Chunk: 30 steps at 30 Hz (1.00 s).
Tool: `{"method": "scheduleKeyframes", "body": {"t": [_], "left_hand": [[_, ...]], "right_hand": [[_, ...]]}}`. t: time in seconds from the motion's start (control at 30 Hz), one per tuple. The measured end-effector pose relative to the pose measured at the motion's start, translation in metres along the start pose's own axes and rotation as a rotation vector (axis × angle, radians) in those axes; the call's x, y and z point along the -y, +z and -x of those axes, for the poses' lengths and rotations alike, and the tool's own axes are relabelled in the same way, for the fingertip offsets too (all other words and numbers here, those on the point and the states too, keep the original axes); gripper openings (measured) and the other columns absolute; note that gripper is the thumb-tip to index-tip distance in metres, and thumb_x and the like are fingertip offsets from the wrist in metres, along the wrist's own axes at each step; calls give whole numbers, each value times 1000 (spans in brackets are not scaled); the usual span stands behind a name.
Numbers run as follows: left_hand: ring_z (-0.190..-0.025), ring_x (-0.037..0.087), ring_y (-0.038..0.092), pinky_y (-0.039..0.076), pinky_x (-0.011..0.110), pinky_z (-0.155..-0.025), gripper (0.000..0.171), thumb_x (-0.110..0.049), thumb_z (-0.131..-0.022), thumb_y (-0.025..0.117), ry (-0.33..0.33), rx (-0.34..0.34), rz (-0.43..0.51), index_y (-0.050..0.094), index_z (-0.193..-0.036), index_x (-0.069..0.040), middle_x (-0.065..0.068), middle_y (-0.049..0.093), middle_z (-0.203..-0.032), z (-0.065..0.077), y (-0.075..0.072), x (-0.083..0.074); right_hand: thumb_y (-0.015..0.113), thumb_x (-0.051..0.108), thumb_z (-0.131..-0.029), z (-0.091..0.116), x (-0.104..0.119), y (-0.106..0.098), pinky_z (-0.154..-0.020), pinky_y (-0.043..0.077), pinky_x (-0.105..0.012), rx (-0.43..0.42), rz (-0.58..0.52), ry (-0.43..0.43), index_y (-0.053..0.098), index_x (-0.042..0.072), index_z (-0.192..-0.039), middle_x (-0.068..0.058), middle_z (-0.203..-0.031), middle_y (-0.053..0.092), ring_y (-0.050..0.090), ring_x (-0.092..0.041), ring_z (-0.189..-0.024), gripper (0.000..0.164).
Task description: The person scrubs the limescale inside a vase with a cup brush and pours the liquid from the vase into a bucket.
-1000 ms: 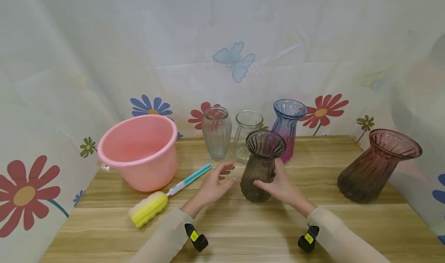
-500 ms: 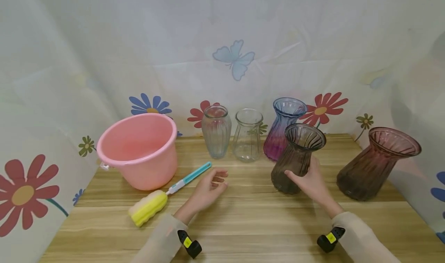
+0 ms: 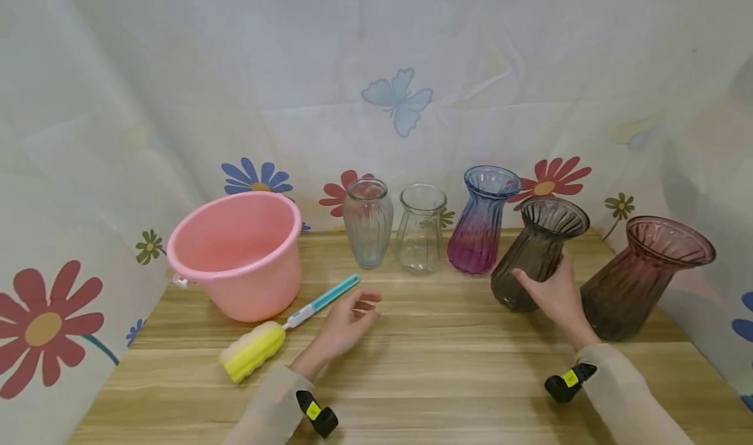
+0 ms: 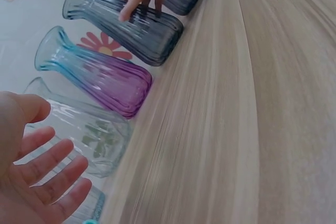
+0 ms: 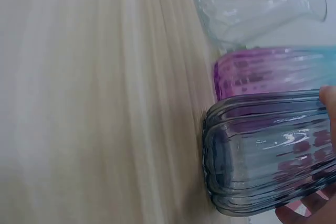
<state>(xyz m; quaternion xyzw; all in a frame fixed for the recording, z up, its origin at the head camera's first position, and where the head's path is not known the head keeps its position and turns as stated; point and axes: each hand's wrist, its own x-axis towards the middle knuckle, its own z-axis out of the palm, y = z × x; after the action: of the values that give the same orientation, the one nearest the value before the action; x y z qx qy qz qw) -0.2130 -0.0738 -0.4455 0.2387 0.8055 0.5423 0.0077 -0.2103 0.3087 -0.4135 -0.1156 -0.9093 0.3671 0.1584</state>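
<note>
My right hand (image 3: 555, 296) grips a smoky grey ribbed glass vase (image 3: 531, 262) around its body, thumb on the near side. Whether its base (image 5: 218, 161) touches the tabletop I cannot tell. A blue-to-purple vase (image 3: 478, 229) stands just left of it, and a reddish-brown vase (image 3: 626, 285) is close on its right, partly hidden by the right hand and wrist. My left hand (image 3: 346, 321) holds nothing, its fingers loosely bent beside the turquoise handle of a yellow sponge brush (image 3: 253, 352). In the left wrist view that hand's fingers (image 4: 60, 182) are spread apart.
A pink bucket (image 3: 241, 262) stands at the left of the wooden table (image 3: 435, 373). Along the back are a pale ribbed glass vase (image 3: 368, 226) and a clear glass vase (image 3: 420, 236). A flower-printed cloth (image 3: 282, 105) hangs behind and at the sides.
The grey vase has travelled right and back in my right hand, from in front of the clear vase to beside the blue-purple one. My left hand has drawn slightly left and nearer.
</note>
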Motion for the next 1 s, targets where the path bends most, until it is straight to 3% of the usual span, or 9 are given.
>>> {"method": "scheduleKeyframes", "body": {"t": [0.27, 0.43, 0.67, 1.0], "left_hand": [[-98, 19, 60, 48, 29, -79, 25, -18, -90, 58, -30, -16, -20, 58, -113, -11, 8, 61, -111, 3, -3, 1], [-97, 18, 59, 48, 32, -80, 26, -16, -89, 58, -39, -20, -25, 58, -114, -8, 4, 61, -110, 5, -2, 3], [-96, 19, 61, 49, 28, -78, 24, -13, -88, 59, -23, -23, -28, 59, -111, -8, 6, 62, -108, 6, 1, 6], [-98, 22, 61, 50, 30, -81, 27, -18, -90, 58, -29, -5, -13, 58, -113, -4, 11, 62, -111, 6, 3, 5]], "right_hand": [[58, 46, -84, -23, -6, -5, -97, 24, -66, 17, -21, 0, -7, -1, -145, -34, -146, 9, 20, -53, -129, 100], [56, 46, -85, -35, -8, -7, -98, 25, -65, 25, 0, 30, -11, -1, -144, -36, -145, 8, 22, -55, -127, 100], [60, 36, -85, -53, -11, -6, -101, 23, -63, -25, -59, -53, -4, -3, -144, -36, -144, 11, 21, -53, -129, 96], [56, 41, -86, -58, -13, -7, -99, 22, -65, -29, -5, -45, -10, 1, -145, -33, -147, 5, 19, -53, -130, 97]]}}
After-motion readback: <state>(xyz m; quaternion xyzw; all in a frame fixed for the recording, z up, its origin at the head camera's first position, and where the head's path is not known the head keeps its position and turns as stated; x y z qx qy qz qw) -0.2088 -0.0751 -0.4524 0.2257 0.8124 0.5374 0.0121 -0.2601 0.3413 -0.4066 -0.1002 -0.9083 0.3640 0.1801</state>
